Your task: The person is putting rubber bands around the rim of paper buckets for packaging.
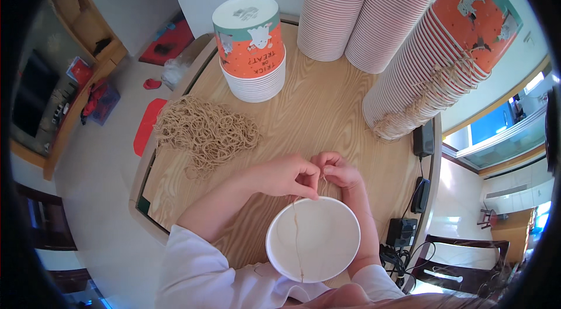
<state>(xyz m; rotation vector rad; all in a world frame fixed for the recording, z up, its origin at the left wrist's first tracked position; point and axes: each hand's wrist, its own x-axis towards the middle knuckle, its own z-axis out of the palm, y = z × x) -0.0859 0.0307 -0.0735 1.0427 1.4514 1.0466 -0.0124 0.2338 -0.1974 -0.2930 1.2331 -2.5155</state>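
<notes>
A white paper bucket [327,242] is close to my body, its open mouth facing up toward me. A thin strand of twine [297,230] runs across the mouth from the far rim to the near rim. At the far rim, my left hand [286,174] is closed in a pinch on the twine, thumb near the edge. Just right of it, my right hand [339,171] pinches the twine too, with a short bit showing below its fingers. The exact spot where the strand meets the rim is partly hidden by my fingers.
A heap of loose twine [204,130] lies left on the wooden table [315,110]. Upside-down orange buckets [248,46] are nested behind it. Tall bucket stacks [336,8] stand at the back; another stack [409,92] at right has strands draped on it. Black adapters [402,232] and cables line the right edge.
</notes>
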